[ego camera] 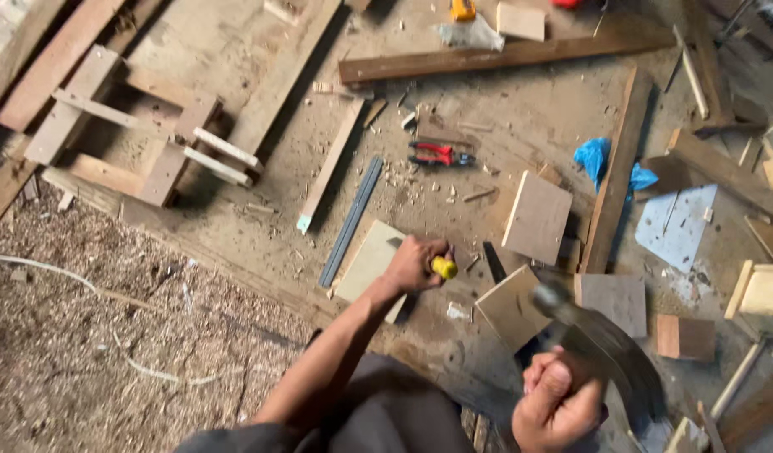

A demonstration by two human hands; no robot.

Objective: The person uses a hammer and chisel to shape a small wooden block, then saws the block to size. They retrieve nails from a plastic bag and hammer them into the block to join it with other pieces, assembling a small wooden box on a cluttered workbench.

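Note:
My left hand [413, 263] is closed around a tool with a yellow handle end [443, 268], probably a chisel, its dark blade [493, 260] pointing at the floor boards. It rests over a pale plywood piece [368, 262]. My right hand [556, 403], low in the view, grips the handle of a hammer [605, 348] that is motion-blurred, its metal head [551, 295] raised near a square board [511, 305].
Red-handled pliers [438, 153] lie further off. Square board offcuts [537, 216] [616, 299], a long dark plank [504, 55], a grey metal strip [351, 221], a blue bag [595, 158] and a wooden frame [143, 143] clutter the floor. Sawdust covers the left.

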